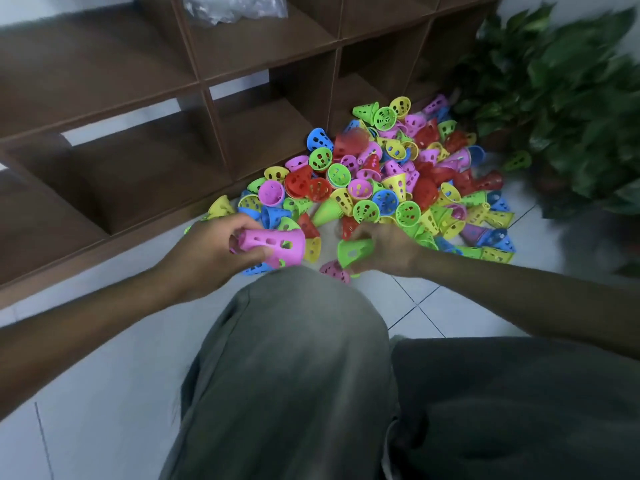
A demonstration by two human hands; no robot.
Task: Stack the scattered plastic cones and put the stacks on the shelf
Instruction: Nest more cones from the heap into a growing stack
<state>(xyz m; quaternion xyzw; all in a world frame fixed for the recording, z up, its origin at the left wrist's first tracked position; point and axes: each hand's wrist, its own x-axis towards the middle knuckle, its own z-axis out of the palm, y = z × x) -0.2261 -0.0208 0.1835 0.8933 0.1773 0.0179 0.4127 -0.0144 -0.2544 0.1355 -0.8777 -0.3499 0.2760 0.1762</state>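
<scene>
- Left hand (211,251): fingers and thumb curled round a pink cone (273,244), held on its side above the floor (460,306), wide mouth facing right. Whether it is one cone or several nested cannot be told.
- Right hand (388,249): fingers wrapped round a green cone (355,252), just right of the pink one, with a small gap between the two. Motion blur hides the exact finger placement.
- Pile (381,178): loose cones in pink, green, yellow, blue and red, heaped on the floor at the foot of the shelf (145,109), beyond both hands. A plant (561,98) stands far right.
- Shelf: brown compartments along the left; no stack of cones shows in any visible compartment. A clear bag (235,6) lies in an upper one.
- Step in hand, as judged: nesting the green cone with the pink.
- Doing it well: line the two axes up first, point one tip straight into the other's open mouth, then slide it home without forcing. A tilted entry is likely to jam on the perforated wall.
- Grip the holding cone near its narrow end, leaving the mouth free.
</scene>
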